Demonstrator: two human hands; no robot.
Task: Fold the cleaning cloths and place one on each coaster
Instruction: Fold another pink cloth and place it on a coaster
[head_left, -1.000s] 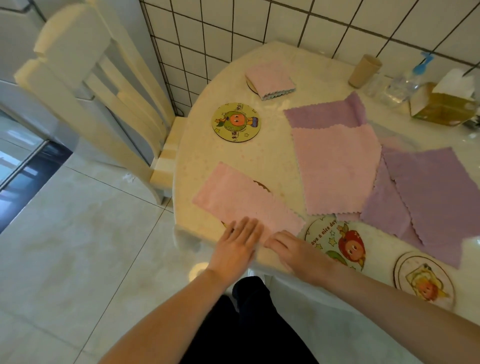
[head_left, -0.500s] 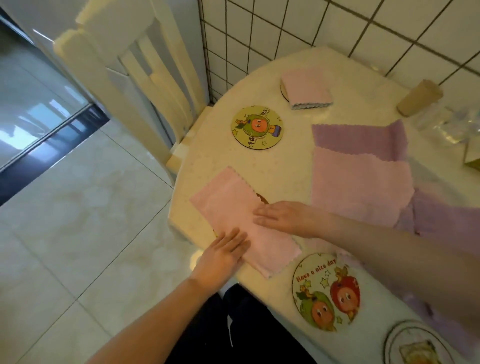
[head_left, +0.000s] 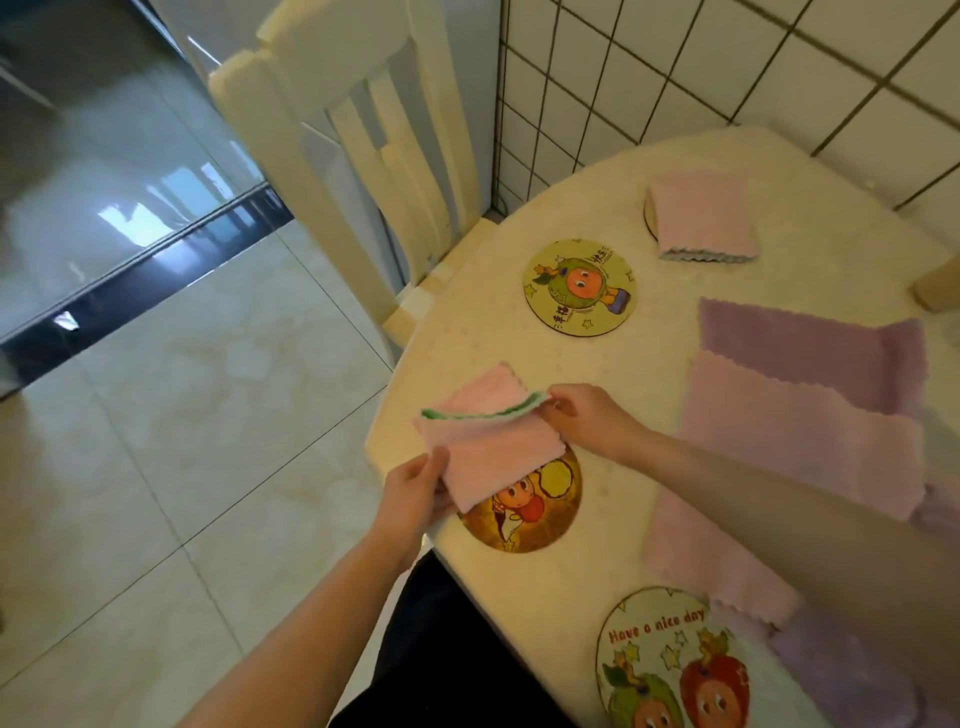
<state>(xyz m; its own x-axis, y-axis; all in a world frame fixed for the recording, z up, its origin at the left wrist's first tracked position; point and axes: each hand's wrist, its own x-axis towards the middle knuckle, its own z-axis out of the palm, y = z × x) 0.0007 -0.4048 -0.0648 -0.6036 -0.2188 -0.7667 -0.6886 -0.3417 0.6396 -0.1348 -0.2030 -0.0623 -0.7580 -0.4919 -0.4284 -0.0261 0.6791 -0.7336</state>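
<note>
A pink cleaning cloth, folded over into layers with a green edge showing, is held just above the table's near-left edge. My left hand pinches its near corner; my right hand grips its far right corner. Under it lies an orange cartoon coaster, partly covered. A green-figure coaster lies bare farther back. Another folded pink cloth rests on a coaster at the far side. A "Have a nice day" coaster sits near me.
Unfolded pink and purple cloths spread over the right of the cream table. A cream wooden chair stands at the table's left, by a tiled wall. A brown cup stands at the right edge.
The pink cloth, flat on the table before, has been folded over and lifted by both hands. The orange coaster beneath it has come into sight. The camera has swung left.
</note>
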